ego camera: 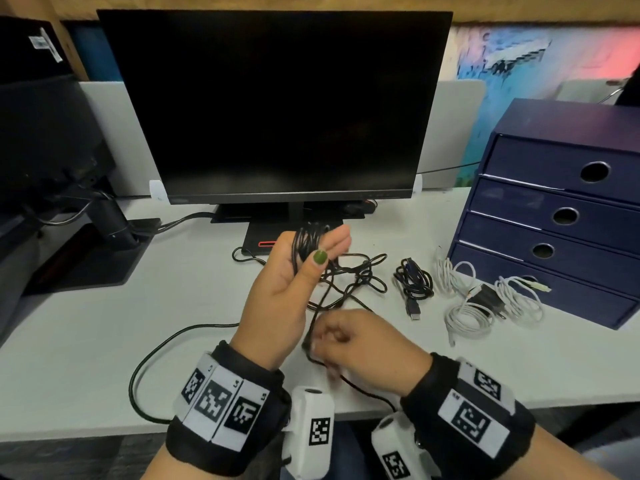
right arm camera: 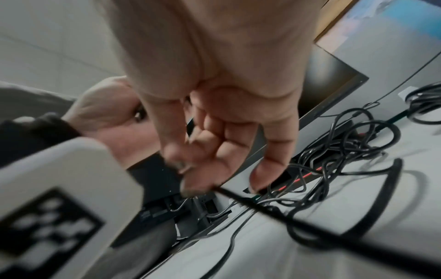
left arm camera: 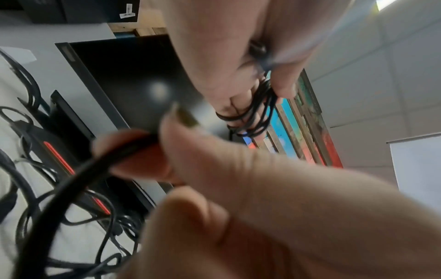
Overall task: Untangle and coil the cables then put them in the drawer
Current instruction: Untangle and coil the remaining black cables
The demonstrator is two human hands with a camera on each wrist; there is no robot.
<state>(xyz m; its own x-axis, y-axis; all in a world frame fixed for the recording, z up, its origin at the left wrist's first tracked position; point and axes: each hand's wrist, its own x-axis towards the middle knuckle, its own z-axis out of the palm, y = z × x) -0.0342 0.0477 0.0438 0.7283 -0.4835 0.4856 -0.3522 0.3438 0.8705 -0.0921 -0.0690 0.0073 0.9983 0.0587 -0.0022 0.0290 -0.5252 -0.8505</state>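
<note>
A white table [ego camera: 104,323] carries a dark monitor [ego camera: 273,105] on a black stand. Grey partition panels [ego camera: 453,133] stand behind it, under a wooden beam [ego camera: 242,1]. A colourful painted wall [ego camera: 519,57] lies right; a second black screen [ego camera: 45,133] stands left.

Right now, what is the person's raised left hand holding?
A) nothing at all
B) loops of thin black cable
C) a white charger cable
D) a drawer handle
B: the left hand has loops of the black cable wound round its fingers, thumb pressed on them, while the right hand pinches the trailing strand; the white cables lie on the desk.
</note>
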